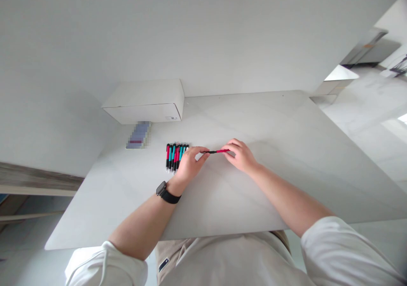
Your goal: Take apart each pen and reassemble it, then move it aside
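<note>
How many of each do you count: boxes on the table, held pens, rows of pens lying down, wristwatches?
Box: 1
Held pen: 1
Row of pens: 1 (partly hidden, exact pen count unclear)
Wristwatch: 1
Total: 4

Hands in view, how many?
2: the left hand at the black end of a pen, the right hand at its red end.

- The held pen [217, 151] is showing red and black.
- The row of pens [173, 155] is mixing red, teal and black.
- The watch [169, 195] is showing black.
- The tabletop [229, 201] is showing white with faint grey streaks.
</note>
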The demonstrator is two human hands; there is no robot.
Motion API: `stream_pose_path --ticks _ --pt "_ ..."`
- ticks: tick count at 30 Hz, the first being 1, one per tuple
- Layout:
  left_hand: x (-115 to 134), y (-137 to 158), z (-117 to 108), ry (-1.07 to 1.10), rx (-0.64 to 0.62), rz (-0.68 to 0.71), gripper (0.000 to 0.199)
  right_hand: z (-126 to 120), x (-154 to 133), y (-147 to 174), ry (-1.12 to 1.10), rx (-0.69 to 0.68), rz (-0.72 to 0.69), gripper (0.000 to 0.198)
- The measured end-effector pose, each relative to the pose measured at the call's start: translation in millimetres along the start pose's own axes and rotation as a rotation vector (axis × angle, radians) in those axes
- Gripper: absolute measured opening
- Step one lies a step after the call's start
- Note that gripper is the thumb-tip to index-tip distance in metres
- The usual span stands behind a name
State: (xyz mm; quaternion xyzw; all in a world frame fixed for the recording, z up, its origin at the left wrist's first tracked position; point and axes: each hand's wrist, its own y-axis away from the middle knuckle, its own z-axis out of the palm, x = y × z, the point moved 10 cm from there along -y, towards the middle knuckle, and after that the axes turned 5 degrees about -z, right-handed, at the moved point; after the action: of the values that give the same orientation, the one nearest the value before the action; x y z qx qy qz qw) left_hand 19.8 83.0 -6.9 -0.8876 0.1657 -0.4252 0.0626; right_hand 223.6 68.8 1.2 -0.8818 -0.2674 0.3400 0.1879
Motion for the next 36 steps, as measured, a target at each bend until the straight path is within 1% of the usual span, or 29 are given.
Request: stream_pose_path --ticks 8,17,21,24,26,29,30,33,36 --pt "-4.5 -0.3 0.9 0.023 0.0 -0.027 0.025 2.8 -6.5 0.5 0.009 -0.013 -0.03 0.019" --pt "-7.0 0.5 2.5 0.009 -0.027 -0.088 0.029 -0.1 -16.0 1.7 0.058 0.031 -0.12 0.016" --pt "-4.1 0.5 1.0 0.036 -0.007 -0.059 0.022 1.7 -17.3 1.2 0.036 0.002 -0.133 0.014" --pt "-2.8 0.7 2.0 0.059 -0.007 -0.033 0.02 2.1 -16.8 0.4 0.021 -0.013 -0.125 0.012" --pt "-2.4 1.0 2.1 0.077 -0.007 -0.028 0.023 1.0 -15.7 -0.2 0.014 -0.009 -0.11 0.011" --pt "-1.7 1.5 -0.3 0.095 0.003 -0.037 0.034 -2.2 -14.5 -0.6 0.01 0.012 -0.094 0.012" --pt "-1.5 1.5 -1.3 0.094 0.005 -0.044 0.035 -3.3 -14.4 -0.5 0.01 0.02 -0.092 0.012" --pt "-0.2 1.1 -2.1 0.067 -0.012 -0.051 0.03 -5.9 -14.5 -0.1 0.016 0.04 -0.088 0.012" --pt "2.7 0.2 -0.3 0.021 -0.041 -0.022 0.037 -5.3 -15.8 0.1 0.022 0.033 -0.099 0.012"
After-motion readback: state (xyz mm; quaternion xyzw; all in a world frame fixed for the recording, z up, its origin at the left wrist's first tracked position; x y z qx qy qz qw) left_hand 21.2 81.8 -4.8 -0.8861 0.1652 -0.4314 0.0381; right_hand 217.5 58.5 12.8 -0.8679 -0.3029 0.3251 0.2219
